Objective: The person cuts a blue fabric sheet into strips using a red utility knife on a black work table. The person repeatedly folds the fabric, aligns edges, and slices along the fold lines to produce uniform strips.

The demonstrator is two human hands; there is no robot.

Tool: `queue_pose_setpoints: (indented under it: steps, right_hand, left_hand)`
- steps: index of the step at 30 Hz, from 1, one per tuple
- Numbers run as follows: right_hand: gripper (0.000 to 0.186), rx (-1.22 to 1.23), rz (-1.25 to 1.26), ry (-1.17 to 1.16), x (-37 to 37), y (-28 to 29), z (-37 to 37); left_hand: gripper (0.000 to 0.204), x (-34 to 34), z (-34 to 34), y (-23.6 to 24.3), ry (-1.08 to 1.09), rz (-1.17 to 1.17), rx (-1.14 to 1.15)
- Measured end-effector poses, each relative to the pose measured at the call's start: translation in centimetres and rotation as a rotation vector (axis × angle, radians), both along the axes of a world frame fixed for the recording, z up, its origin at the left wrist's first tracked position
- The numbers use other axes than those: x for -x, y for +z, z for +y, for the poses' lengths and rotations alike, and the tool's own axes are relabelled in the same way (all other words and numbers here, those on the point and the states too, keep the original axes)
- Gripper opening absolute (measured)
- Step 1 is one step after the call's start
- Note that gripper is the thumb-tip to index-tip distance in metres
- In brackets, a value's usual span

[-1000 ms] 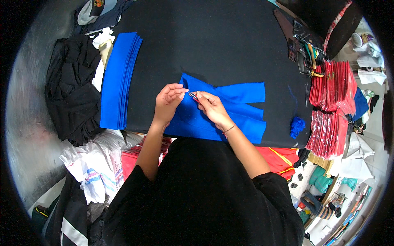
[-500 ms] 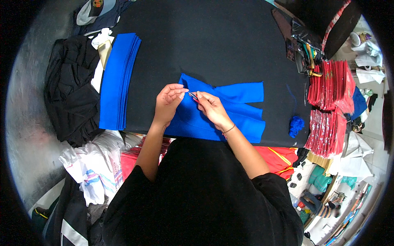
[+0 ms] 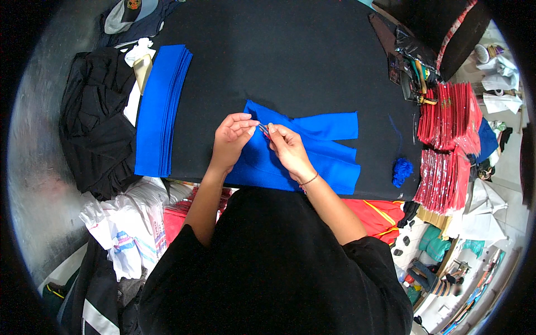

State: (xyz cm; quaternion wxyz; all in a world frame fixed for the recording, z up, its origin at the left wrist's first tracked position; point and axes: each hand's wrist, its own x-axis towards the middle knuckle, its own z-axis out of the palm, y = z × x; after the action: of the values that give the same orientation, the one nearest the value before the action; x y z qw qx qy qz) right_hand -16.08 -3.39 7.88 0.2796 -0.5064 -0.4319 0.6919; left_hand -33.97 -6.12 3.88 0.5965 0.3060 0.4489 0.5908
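A blue cloth piece [image 3: 329, 146], with a split that parts it into two strips on the right, lies at the table's near edge under my hands. My right hand [image 3: 288, 148] pinches a small red-handled tool with a metal tip [image 3: 263, 129], which points up and to the left. At its tip, my left hand [image 3: 230, 139] has thumb and forefinger pinched close, the other fingers curled loosely. Whatever lies in that pinch is too small to make out. Both hands are just above the cloth.
The table [image 3: 279, 56] has a black cover. On the left stand a stack of folded blue cloth [image 3: 159, 111] and heaped black cloth [image 3: 100, 128]. A tangle of blue thread [image 3: 402, 171] lies at the right, beside stacked red packets [image 3: 446, 117]. White plastic bags [image 3: 128, 234] sit below left.
My left hand has shifted very slightly to the right, toward the tool's tip. My right wrist has turned a little. The cloth and the stacks stay where they were.
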Motion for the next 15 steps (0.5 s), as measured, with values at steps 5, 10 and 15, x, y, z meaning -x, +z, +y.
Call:
queue_pose_setpoints:
  steps: [5,10,15]
  right_hand:
    - [0.028,-0.069,0.017,-0.052,0.4,-1.2,-0.5]
    - [0.023,-0.109,0.058,-0.100,0.5,-1.0,-0.6]
    - [0.026,-0.369,-0.012,0.024,0.1,-2.0,2.3]
  left_hand:
    - [0.035,0.0,0.0,-0.2,0.003,-0.004,0.000]
    - [0.035,0.0,-0.2,-0.2,0.004,0.002,-0.001]
    - [0.034,0.2,-0.3,-0.5,-0.010,0.000,-0.004]
